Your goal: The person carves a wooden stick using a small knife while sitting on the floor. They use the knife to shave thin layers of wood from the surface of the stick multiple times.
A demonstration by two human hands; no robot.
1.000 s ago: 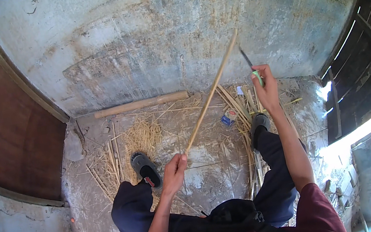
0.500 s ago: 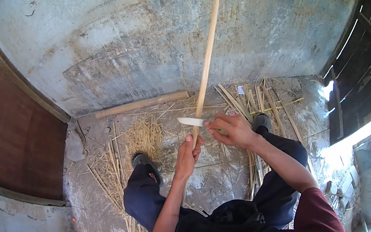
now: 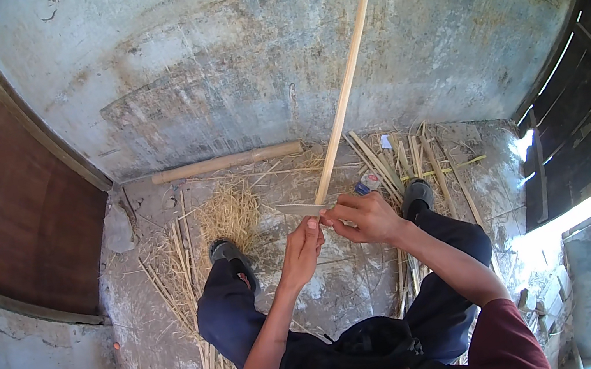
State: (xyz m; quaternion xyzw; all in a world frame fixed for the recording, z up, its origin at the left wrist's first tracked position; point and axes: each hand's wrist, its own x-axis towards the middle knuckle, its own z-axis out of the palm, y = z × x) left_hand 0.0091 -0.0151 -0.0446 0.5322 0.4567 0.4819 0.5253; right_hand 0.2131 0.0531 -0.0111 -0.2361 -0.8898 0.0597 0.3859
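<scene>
A long pale bamboo strip [image 3: 345, 95] slants up and away from my hands toward the wall, its far end raised. My left hand [image 3: 303, 250] is closed around its near end, thumb on top. Close beside it, my right hand [image 3: 364, 216] grips a knife [image 3: 298, 208]. The blade points left across the strip, just above my left thumb, and looks thin, nearly edge-on. The knife's handle is hidden in my right fingers. Both hands almost touch where blade and strip meet.
A heap of shavings [image 3: 228, 216] lies by my left shoe [image 3: 229, 253]. Split bamboo strips [image 3: 435, 168] lie near my right shoe [image 3: 416, 197]. A bamboo pole [image 3: 228, 162] rests along the foot of the wall [image 3: 211, 65]. A small crumpled packet [image 3: 368, 183] lies beyond my right hand.
The knife blade has turned from showing its flat side to nearly edge-on. My hands have come closer together, and the strip's far end has swung slightly right.
</scene>
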